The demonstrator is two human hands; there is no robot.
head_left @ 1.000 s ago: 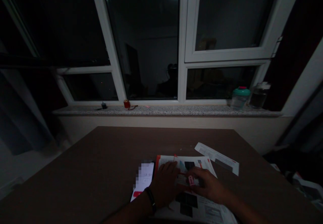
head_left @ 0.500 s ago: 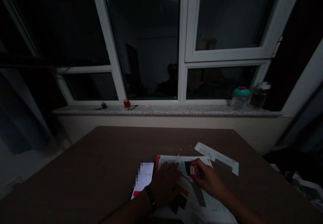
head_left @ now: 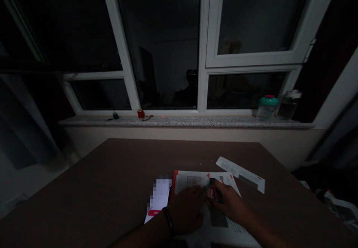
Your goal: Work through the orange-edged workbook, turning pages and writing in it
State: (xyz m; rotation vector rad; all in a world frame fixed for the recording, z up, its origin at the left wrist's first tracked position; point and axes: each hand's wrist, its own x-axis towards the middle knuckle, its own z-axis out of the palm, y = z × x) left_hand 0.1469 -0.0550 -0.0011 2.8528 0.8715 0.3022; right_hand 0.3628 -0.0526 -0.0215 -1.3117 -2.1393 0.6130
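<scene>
My left hand (head_left: 187, 207), a dark band (head_left: 168, 218) on its wrist, lies across a printed booklet (head_left: 223, 225) with its fingers stretched to the upper right. Beneath those fingers a page is folded over, its pointed orange-tipped corner (head_left: 207, 176) showing beyond them. My right hand (head_left: 226, 200) is closed around a small pink piece (head_left: 210, 193), pinched between thumb and fingers against the page beside the fold. What the piece is cannot be made out clearly. A lit phone (head_left: 160, 197) lies at the booklet's left edge, near my left forearm.
A cut printed paper strip (head_left: 242, 174) lies right of the booklet on the brown table (head_left: 97, 188). The stone windowsill (head_left: 184, 121) holds a small red item (head_left: 140, 113), a small dark item (head_left: 115, 115), a teal-lidded container (head_left: 267, 108) and a bottle (head_left: 288, 105).
The loose page's corner has swung over to the right and now stands as a point above my fingers. My left hand has shifted slightly right; the pink piece has moved slightly left and down.
</scene>
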